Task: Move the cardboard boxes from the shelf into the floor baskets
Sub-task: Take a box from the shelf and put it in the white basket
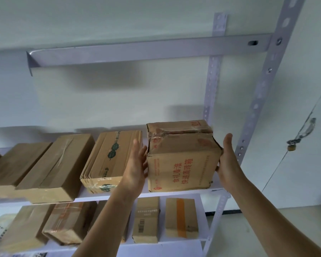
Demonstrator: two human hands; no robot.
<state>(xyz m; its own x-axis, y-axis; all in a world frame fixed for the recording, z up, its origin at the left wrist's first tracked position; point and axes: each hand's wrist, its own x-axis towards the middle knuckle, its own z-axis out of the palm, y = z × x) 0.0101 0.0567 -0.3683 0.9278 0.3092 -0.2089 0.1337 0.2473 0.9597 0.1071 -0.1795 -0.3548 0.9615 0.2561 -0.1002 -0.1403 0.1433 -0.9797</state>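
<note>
A tall cardboard box with red print (182, 164) stands at the right end of the middle shelf (183, 194). My left hand (135, 164) lies flat against its left side, fingers pointing up. Pressed against its right side is my right hand (228, 160), thumb at the front edge. The box rests on the shelf between both palms. Just left of it lies a flat box with green print (107, 160), then a long brown box (57, 169) and another box (13, 164) at the far left. No floor basket is in view.
The lower shelf holds several smaller boxes, among them one with orange tape (182, 217) and one with a barcode (146, 219). A white perforated upright (256, 101) stands just right of my right hand. A door with a padlock (291, 145) is at the far right.
</note>
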